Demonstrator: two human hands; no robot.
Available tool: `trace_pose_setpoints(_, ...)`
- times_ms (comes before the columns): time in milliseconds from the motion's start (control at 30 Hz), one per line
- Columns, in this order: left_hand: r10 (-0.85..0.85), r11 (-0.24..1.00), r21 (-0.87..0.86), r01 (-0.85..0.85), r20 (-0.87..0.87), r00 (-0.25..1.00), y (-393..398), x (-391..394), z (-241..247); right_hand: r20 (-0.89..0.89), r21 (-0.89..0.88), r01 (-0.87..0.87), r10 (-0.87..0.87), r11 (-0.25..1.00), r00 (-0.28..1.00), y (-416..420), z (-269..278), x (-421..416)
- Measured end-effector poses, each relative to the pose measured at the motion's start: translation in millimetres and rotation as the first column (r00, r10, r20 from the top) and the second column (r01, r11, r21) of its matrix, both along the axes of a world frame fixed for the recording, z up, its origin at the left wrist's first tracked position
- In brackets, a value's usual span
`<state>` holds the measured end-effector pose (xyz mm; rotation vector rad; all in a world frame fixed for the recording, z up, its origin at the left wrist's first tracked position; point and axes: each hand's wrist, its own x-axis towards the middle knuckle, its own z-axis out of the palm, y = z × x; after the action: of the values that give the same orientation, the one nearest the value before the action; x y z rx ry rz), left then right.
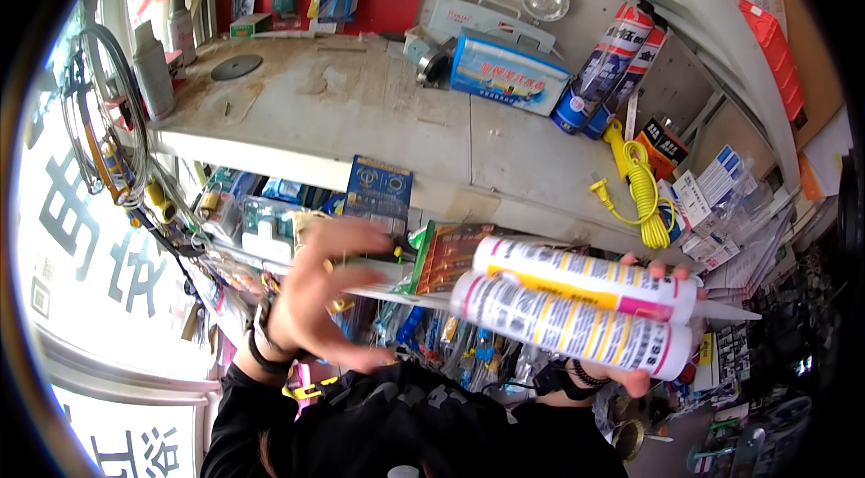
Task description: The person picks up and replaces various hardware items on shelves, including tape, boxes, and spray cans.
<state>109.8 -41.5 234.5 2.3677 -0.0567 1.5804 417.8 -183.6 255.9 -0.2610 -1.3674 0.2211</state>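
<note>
Two white sealant cartridges, an upper one [588, 278] and a lower one [574, 326], lie side by side in my right hand [638, 380], whose fingertips curl over their right ends. A pale conical nozzle [726, 310] points right beside them. My left hand [331, 295] is slightly blurred, holds nothing, and has its fingers spread to the left of the cartridges. Between the hands, partly behind the cartridges, is a red and green blister pack [449, 255]. A dark blue box [378, 187] stands just above my left fingers.
A worn shelf top [378, 99] bears a blue and white box [510, 72], spray foam cans [601, 66], a coiled yellow cord [645, 194] and a dark disc [236, 67]. Wire coils [111, 113] hang at the left. Packaged goods fill the lower shelves.
</note>
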Motion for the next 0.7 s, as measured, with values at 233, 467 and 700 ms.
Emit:
trace_pose_setpoints(233,-0.078,0.973,-0.223,-0.058,-0.555,0.828,-60,31,-32,0.017,-0.31,-0.128,0.14,0.942,0.99,-2,-75,-72)
trace_pose_setpoints(467,-0.672,0.44,-0.882,0.17,-0.197,0.714,-54,-17,-149,0.335,-0.748,0.054,0.307,0.662,0.891,23,-121,-129)
trace_pose_setpoints(700,-0.305,-0.234,-0.858,0.457,0.511,0.803,-108,-112,-214,0.35,-0.851,-0.039,0.621,0.523,0.701,59,-112,-167)
